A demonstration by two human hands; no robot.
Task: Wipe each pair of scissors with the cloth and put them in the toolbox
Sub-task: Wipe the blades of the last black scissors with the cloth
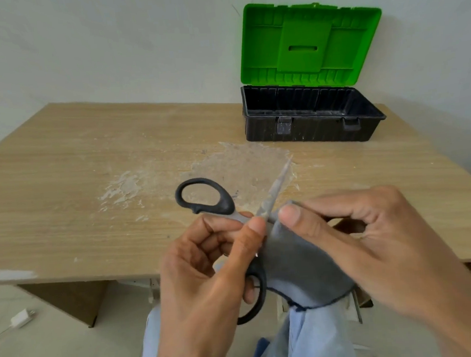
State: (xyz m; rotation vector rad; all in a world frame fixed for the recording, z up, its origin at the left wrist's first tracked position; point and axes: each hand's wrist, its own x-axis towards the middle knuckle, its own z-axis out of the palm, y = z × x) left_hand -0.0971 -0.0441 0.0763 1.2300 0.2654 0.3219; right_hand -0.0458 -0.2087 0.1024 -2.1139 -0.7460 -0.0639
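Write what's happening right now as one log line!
step: wiping | left hand: holds scissors | right hand: pinches cloth around blade | toolbox: open

The left hand [202, 271] and right hand [374, 238] grip, thumbs close.

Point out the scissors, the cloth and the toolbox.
scissors [274, 190]: head view, on the bare blade.
cloth [297, 260]: head view, on its grey middle.
toolbox [318, 132]: head view, on the black front wall.
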